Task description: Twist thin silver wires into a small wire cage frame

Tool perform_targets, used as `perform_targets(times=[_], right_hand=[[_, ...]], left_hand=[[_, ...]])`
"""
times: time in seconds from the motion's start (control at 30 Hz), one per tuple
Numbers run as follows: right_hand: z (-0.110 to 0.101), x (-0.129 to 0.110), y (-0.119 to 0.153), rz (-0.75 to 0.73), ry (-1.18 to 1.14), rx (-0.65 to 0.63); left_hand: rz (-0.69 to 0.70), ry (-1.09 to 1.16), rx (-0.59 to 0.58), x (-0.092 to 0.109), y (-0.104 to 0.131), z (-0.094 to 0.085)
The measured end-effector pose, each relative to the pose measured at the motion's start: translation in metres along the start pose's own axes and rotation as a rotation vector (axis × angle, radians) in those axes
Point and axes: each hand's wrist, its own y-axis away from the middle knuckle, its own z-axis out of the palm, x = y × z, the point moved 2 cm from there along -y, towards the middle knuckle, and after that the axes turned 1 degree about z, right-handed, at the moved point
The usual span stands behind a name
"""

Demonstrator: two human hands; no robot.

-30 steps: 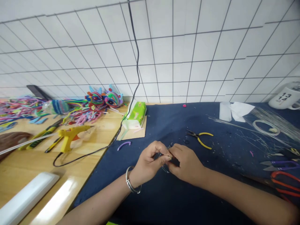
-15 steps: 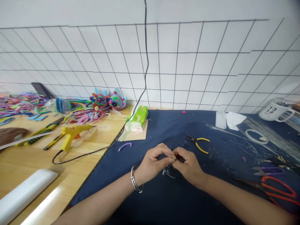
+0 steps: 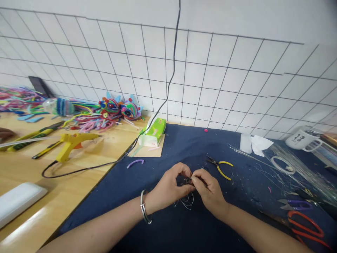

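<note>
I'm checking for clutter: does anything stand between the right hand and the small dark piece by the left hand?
Nothing visible does. The right hand meets the small dark piece at the left hand; the yellow-handled pliers lie farther off.

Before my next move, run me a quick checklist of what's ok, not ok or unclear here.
1. Left hand and right hand at the small dark piece: ok, fingertips meet there.
2. Thin wire loops visible below the hands: ok.
3. Wire ends between the fingertips: cannot tell, hidden.
4. Yellow-handled pliers unobstructed: ok, lying on the blue cloth.
5. Cloth free of scraps: not ok, pink scrap near the right-side tools.
</note>
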Motion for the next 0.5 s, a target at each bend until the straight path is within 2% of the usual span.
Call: perform_targets(times=[0.2,0.37,0.5], right_hand=[[-0.001,0.002,-0.007,0.013,-0.055,-0.007],[-0.001,0.01,-0.011,0.168,-0.231,0.032],[-0.004,0.013,-0.012,0.305,-0.402,0.073]], left_hand=[[-0.044,-0.065,-0.001,-0.006,-0.002,0.0],[-0.016,-0.092,0.041,-0.012,-0.002,-0.001],[0.058,-0.127,0.018,-0.011,-0.004,-0.004]])
